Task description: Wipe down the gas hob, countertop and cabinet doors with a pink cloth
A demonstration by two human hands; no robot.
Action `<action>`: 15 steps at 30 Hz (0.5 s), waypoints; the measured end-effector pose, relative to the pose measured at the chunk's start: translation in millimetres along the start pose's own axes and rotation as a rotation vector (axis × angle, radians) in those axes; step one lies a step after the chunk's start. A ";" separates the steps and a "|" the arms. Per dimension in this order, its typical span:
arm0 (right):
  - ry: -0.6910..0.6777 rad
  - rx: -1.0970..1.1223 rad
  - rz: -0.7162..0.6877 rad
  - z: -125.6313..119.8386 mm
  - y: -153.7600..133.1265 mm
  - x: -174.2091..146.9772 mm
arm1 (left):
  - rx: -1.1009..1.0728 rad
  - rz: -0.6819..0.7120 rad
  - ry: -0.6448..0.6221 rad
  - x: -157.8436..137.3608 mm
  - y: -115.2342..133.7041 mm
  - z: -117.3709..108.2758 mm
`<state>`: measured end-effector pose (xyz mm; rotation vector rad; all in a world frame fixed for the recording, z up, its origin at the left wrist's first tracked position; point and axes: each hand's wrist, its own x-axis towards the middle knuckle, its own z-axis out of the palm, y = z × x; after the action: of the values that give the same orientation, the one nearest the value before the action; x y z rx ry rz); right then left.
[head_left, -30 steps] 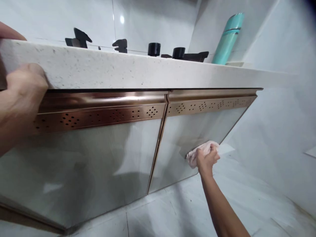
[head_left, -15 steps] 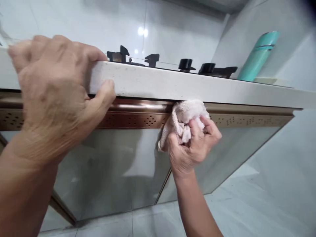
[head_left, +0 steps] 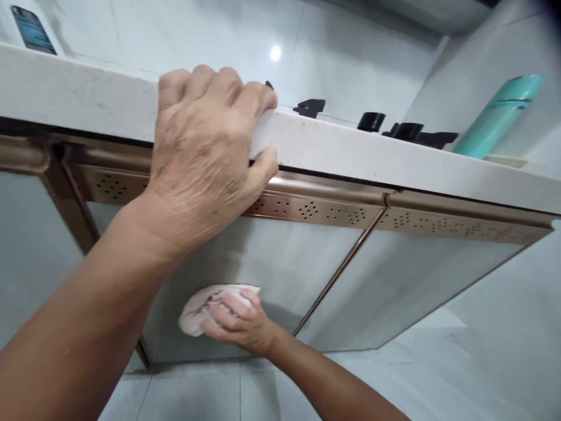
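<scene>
My left hand [head_left: 205,140] grips the front edge of the white countertop [head_left: 333,140], with the fingers over the top and the thumb in front. Lower down, my right hand [head_left: 243,321] is closed on a crumpled white cloth [head_left: 195,310]. That cloth lies against the glassy grey-green cabinet door [head_left: 289,251], low on its panel. Along the top of the door runs a copper-coloured strip [head_left: 324,211] with small punched holes, partly covered by my left hand and forearm.
On the counter stand black stove knobs [head_left: 371,121] and a dark pan support [head_left: 309,107]. A turquoise flask [head_left: 499,117] stands at the right by the wall. At the far left is a white bottle with a blue label [head_left: 34,29]. Below lies the tiled floor [head_left: 210,392].
My right hand has taken the cloth from the copper-coloured strip down and left onto the door panel. My left hand still grips the counter edge. The view has shifted, bringing the bottle into sight.
</scene>
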<state>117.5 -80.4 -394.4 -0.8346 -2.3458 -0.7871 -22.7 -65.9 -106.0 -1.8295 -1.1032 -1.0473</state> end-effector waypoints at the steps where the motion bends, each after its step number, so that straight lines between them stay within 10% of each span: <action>1: 0.025 0.003 0.006 -4.4 8.1 -16.6 | -0.007 0.005 0.004 -0.3 0.8 0.1; 7: 0.484 -0.294 0.153 -61.9 110.0 -56.9 | -0.045 0.002 0.073 -2.0 4.8 2.5; 15: 0.715 -0.490 0.580 -157.3 183.7 7.9 | -0.213 -0.011 0.056 -0.9 1.5 -3.8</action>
<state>281.7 -64.5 -217.3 -1.1203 -1.2132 -1.1637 -22.6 -70.1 -105.6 -1.9478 -1.0005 -1.2555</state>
